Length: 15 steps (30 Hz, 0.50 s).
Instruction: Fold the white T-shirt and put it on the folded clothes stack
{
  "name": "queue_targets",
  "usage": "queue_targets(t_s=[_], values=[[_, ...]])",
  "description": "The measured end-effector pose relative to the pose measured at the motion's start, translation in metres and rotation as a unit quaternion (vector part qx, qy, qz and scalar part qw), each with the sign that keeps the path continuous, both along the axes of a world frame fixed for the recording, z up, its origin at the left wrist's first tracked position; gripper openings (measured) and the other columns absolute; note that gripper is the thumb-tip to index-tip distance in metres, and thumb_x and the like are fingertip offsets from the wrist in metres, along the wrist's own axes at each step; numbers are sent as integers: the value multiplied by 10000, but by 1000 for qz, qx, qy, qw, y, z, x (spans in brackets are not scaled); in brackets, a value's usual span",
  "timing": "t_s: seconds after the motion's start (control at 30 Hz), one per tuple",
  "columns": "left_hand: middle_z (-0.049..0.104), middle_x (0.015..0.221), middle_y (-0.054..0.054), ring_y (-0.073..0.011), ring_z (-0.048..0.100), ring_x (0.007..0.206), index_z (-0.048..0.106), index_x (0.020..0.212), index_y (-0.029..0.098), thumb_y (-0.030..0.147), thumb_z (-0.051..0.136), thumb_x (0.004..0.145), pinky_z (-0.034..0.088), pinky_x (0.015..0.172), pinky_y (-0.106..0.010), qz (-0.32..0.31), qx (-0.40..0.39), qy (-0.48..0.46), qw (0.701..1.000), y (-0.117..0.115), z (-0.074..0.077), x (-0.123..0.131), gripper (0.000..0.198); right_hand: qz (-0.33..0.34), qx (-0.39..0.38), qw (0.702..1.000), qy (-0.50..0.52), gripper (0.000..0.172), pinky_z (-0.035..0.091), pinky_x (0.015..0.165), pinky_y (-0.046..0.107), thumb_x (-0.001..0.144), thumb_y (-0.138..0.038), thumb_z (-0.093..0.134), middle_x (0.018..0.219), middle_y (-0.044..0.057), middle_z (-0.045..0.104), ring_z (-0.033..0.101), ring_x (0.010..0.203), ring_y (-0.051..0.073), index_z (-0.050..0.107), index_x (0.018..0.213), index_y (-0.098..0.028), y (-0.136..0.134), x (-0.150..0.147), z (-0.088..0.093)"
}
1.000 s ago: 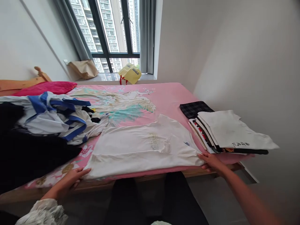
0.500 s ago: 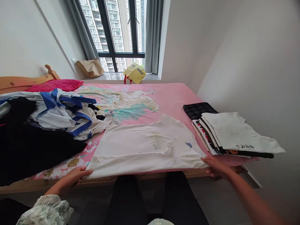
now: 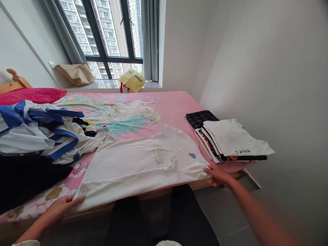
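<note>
- Dark-framed window (image 3: 104, 37) was flanked by grey curtains (image 3: 150, 41); high-rises (image 3: 107, 27) were seen outside.
- Pale walls (image 3: 251, 68) were lit by daylight.
- Wooden bed (image 3: 200, 185) was covered with patterned pink sheet (image 3: 174, 106).
- Grey floor (image 3: 230, 213) was partly shadowed.

Soft daylight is admitted by the window (image 3: 96, 34) beyond the left hand (image 3: 60, 207) and the right hand (image 3: 217, 175); the floor (image 3: 225, 212) beneath them is left dim. Diffuse shading is cast across the wall (image 3: 263, 89) beside the right hand, whose forearm (image 3: 256, 208) is softened and stretched toward the lower edge.
</note>
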<state>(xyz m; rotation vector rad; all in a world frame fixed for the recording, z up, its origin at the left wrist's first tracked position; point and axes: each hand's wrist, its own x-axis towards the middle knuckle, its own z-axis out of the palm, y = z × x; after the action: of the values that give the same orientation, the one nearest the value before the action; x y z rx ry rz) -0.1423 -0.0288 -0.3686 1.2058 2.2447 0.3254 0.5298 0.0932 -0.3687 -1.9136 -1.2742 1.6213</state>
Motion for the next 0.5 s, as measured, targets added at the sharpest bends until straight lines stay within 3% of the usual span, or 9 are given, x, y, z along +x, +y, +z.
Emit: queue_targets(t_s=[0.1, 0.17, 0.23, 0.3, 0.37, 0.43, 0.5], values=[[565, 554, 15, -192, 548, 603, 554, 635, 198, 681, 507, 628, 383, 571, -276, 7, -19, 43, 999, -6, 16, 7, 486, 6, 56, 988, -144, 349, 322, 381, 182, 795, -519, 517, 702, 17, 601, 544, 465, 103, 526, 867, -177, -2, 4, 4], [634, 695, -26, -228, 589, 693, 610, 810, 194, 636, 475, 705, 416, 619, -317, 40, 39, 136, 989, -13, 27, 20, 474, 14, 146, 949, -280, 291, 343, 440, 216, 807, -472, 497, 704, 28, 612, 568, 550, 143, 545, 835, -187, -3, 3, 11], [667, 858, -63, -247, 609, 821, 618, 933, 193, 575, 438, 780, 448, 722, -358, 17, 145, 214, 966, -17, 31, 44, 450, 25, 256, 899, -353, 257, 390, 533, 262, 829, -440, 462, 828, 42, 641, 591, 680, 179, 565, 875, -209, -8, -9, 20], [674, 969, -80, -232, 602, 945, 630, 967, 186, 492, 413, 842, 445, 857, -361, -86, 261, 236, 932, -15, 24, 78, 395, 50, 354, 869, -343, 266, 427, 642, 302, 869, -416, 393, 925, 46, 639, 590, 770, 188, 569, 914, -221, -18, -37, 28], [670, 1080, -66, -197, 573, 1071, 639, 1030, 202, 389, 401, 884, 410, 964, -329, -231, 313, 212, 897, -9, 10, 114, 336, 109, 424, 852, -289, 275, 441, 765, 318, 891, -372, 352, 943, 56, 630, 582, 857, 189, 572, 907, -207, -27, -73, 28], [612, 1237, -23, -168, 504, 1198, 597, 1165, 263, 321, 372, 908, 358, 1036, -331, -347, 292, 197, 870, -1, -6, 142, 346, 165, 442, 842, -262, 287, 426, 878, 325, 891, -308, 327, 1004, 84, 622, 561, 974, 195, 574, 965, -182, -29, -107, 20], [482, 1388, -5, -187, 398, 1302, 491, 1297, 314, 362, 367, 909, 266, 1096, -414, -368, 239, 220, 871, 5, -18, 153, 411, 209, 416, 843, -269, 354, 359, 1002, 347, 881, -274, 326, 1189, 121, 566, 487, 1147, 205, 539, 1133, -145, -24, -131, 8]])
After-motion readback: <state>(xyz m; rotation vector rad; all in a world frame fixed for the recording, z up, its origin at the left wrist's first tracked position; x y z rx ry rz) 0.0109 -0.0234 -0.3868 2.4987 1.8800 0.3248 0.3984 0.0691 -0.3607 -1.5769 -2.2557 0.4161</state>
